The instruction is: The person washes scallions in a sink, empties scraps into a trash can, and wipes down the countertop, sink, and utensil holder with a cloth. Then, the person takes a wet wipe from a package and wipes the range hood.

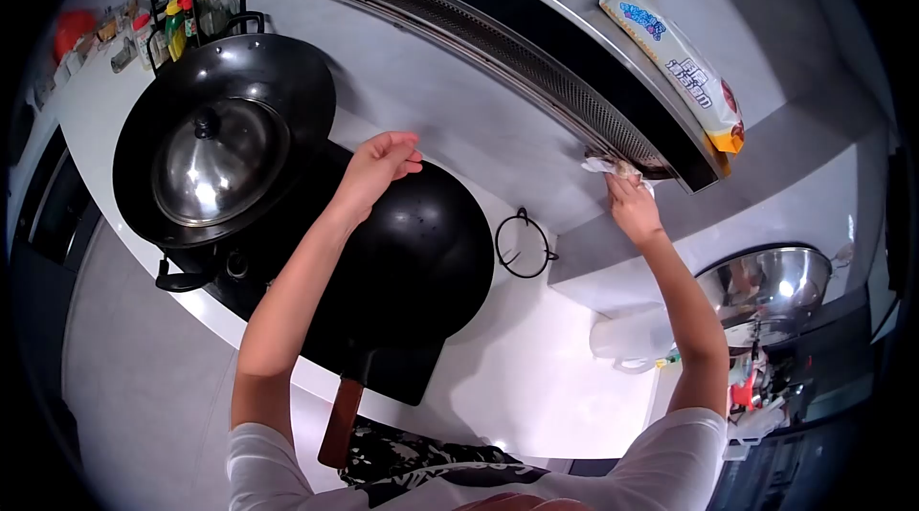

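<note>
My right hand (pixel 632 207) grips a crumpled white wipe (pixel 601 165), soiled in places, against the underside of the range hood (pixel 536 47) near its right end. Over the black wok with a wooden handle (pixel 421 243), my left hand (pixel 383 166) hangs in the air with its fingers curled together. Nothing shows between those fingers. A pack of kitchen wipes (pixel 675 56) lies along the top edge of the hood, above my right hand.
Left on the stove sits a large two-handled wok (pixel 316 95) with a domed metal lid (pixel 220 171) inside. A black wire ring (pixel 524 243) lies on the white counter (pixel 517 367). Rightward are a plastic jug (pixel 632 337) and steel bowl (pixel 766 281). Condiment bottles (pixel 177 28) stand far left.
</note>
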A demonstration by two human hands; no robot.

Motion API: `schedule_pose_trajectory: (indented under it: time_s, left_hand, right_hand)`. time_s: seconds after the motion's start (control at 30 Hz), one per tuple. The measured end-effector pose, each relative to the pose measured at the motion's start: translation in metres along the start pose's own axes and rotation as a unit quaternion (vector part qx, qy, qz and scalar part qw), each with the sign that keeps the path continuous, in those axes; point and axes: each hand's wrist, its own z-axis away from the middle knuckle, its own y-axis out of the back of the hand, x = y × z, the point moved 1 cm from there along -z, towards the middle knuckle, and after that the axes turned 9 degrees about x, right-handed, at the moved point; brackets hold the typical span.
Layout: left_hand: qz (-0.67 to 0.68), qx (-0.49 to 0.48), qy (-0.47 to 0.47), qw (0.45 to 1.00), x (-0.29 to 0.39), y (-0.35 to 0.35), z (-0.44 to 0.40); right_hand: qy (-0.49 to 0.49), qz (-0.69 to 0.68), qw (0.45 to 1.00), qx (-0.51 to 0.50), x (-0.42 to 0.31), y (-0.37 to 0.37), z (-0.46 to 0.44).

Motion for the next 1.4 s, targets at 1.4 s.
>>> schedule_pose_trajectory:
  time_s: [1.4]
  left_hand:
    - [-0.433, -0.071, -0.326, 0.837, 0.16, 0.207, 0.155]
  right_hand:
    - [-0.289, -0.796, 0.479, 0.228, -0.268, 0.325, -0.291]
